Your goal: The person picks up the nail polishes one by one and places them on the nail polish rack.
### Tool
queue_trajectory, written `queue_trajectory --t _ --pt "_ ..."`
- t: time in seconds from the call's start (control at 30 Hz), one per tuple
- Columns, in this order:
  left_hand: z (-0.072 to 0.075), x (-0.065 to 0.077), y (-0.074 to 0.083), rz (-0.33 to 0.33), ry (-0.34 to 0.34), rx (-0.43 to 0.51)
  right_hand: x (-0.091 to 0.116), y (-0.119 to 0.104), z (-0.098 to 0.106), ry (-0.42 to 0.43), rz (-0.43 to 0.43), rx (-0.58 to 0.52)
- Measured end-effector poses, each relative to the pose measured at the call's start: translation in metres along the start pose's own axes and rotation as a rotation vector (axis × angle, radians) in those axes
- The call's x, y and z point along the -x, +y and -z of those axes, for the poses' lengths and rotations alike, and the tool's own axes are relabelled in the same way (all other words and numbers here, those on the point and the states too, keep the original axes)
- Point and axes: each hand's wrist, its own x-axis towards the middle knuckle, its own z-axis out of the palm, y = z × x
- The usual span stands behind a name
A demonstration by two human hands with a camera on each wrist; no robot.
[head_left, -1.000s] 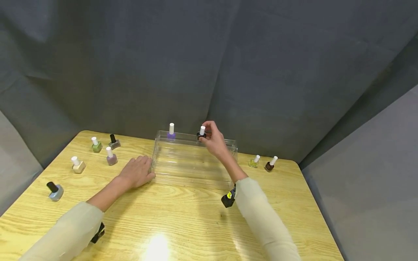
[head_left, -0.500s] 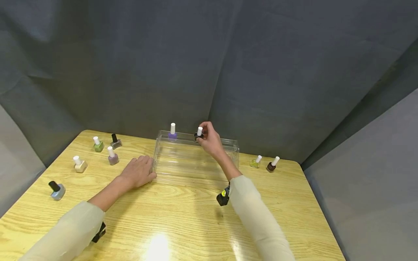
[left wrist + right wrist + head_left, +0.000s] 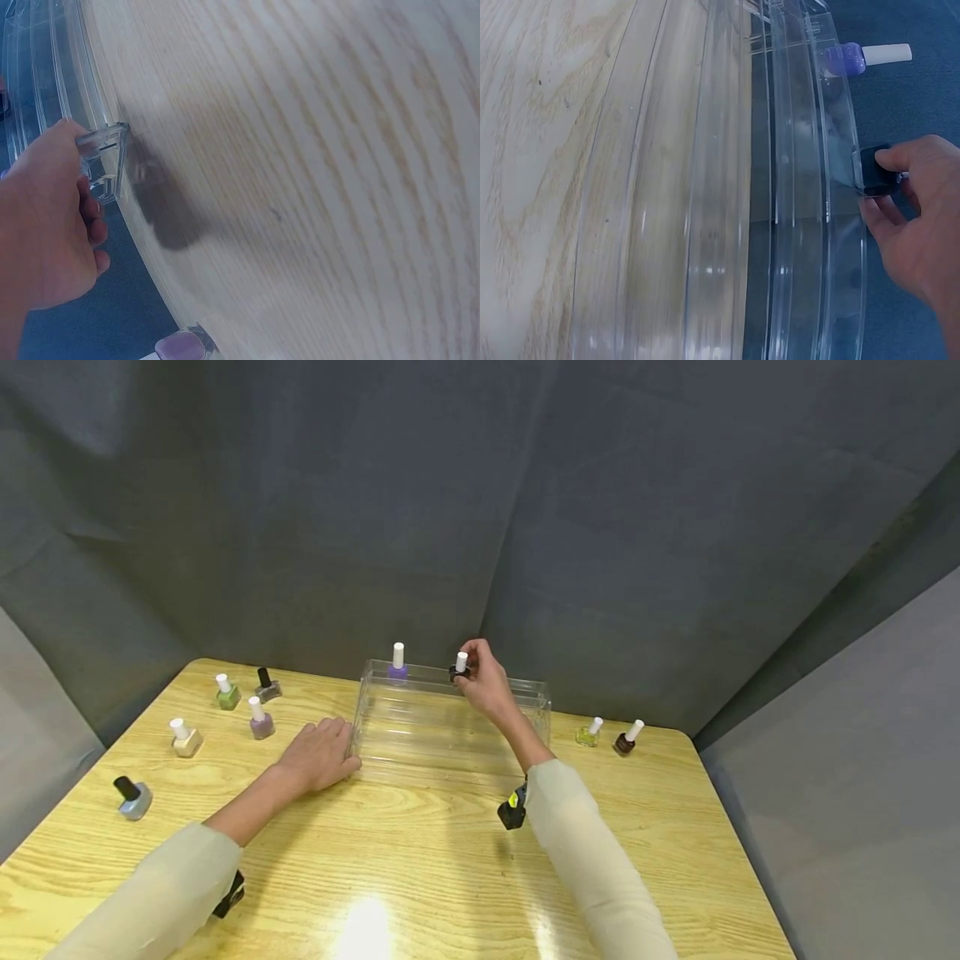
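My right hand (image 3: 489, 683) pinches a dark nail polish bottle (image 3: 876, 171) with a white cap between thumb and fingers. It holds the bottle upright at the back top tier of a clear stepped acrylic rack (image 3: 442, 743). To the left on that same tier stands a purple nail polish bottle (image 3: 845, 60) with a white cap. My left hand (image 3: 318, 754) grips the rack's left end; in the left wrist view the rack's corner (image 3: 109, 139) sits between its thumb and curled fingers.
On the table's left stand green (image 3: 228, 697), grey (image 3: 268, 691), mauve (image 3: 262, 726), cream (image 3: 187, 743) and light blue (image 3: 136, 803) polish bottles. Yellow-green (image 3: 587, 737) and dark brown (image 3: 624, 744) ones stand right of the rack. A dark curtain (image 3: 480, 510) hangs behind.
The right hand has shifted slightly left along the back tier with the dark nail polish bottle, then barely moved. The left hand stays at the rack's end.
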Motion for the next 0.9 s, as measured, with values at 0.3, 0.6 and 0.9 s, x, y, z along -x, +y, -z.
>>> queue_trajectory --t 0.3,0.6,0.9 --pt "0.0007 -0.0009 0.0013 -0.007 0.018 0.01 -0.0015 0.0065 0.0002 -0.034 0.009 0.034" --pt "0.0028 -0.0008 0.0025 -0.014 0.014 0.003 -0.0032 0.0066 0.0033 -0.07 0.003 0.065" --pt "0.0028 0.0001 0.0015 0.003 -0.011 0.006 -0.0041 0.0077 0.0038 -0.108 -0.008 0.057"
